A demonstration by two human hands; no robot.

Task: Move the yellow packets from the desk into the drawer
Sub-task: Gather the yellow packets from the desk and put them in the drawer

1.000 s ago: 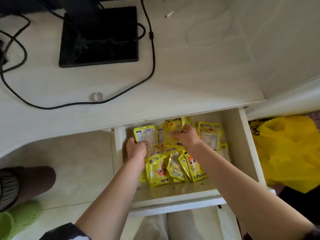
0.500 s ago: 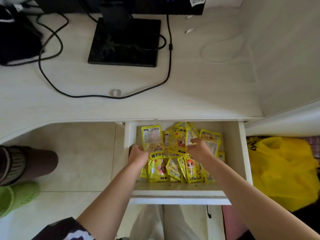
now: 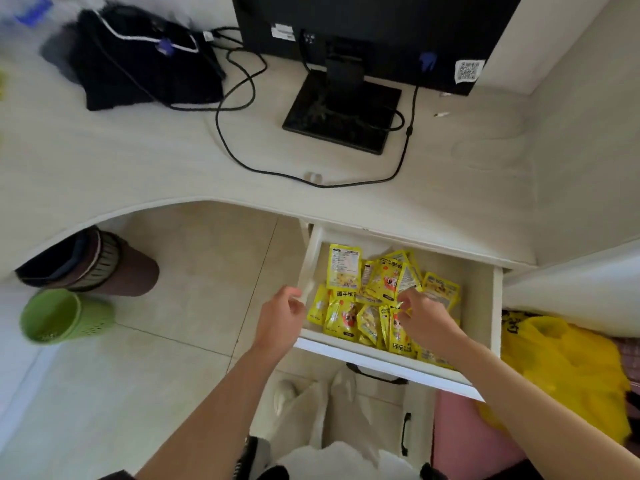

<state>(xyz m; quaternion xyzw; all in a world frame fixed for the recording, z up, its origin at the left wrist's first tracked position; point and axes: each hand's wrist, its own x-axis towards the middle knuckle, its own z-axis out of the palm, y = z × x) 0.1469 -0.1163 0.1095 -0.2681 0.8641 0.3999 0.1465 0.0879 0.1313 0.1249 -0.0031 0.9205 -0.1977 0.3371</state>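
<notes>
Both hands have drawn back toward the drawer's front since a second ago, and the view has tipped up to take in more of the tabletop. The yellow packets point(image 3: 375, 299) lie heaped in the open drawer point(image 3: 485, 327), spread from its left wall toward the middle and overlapping one another, some face up, some showing a printed back. The left hand point(image 3: 282, 322) hangs over the drawer's left wall near the front corner, fingers loosely curled and holding nothing that I can see. The right hand point(image 3: 420, 315) is down among the packets toward the front, fingers bent onto them; motion blur keeps me from telling whether it pinches one or only presses the heap.

By my reading the loading is done or nearly so: no yellow packet shows on the tabletop point(image 3: 138, 168), which carries a monitor point(image 3: 374, 29) on its stand, a black cable point(image 3: 242, 161) and a dark bag point(image 3: 145, 57) at the far left edge. What remains would be freeing both hands and pushing the drawer shut by its front.

Packets under the right hand and forearm are hidden, the heap's depth cannot be judged, and the tabletop's left edge is cut off and blurred. A yellow plastic bag point(image 3: 561, 368) lies beside the drawer on the right.
</notes>
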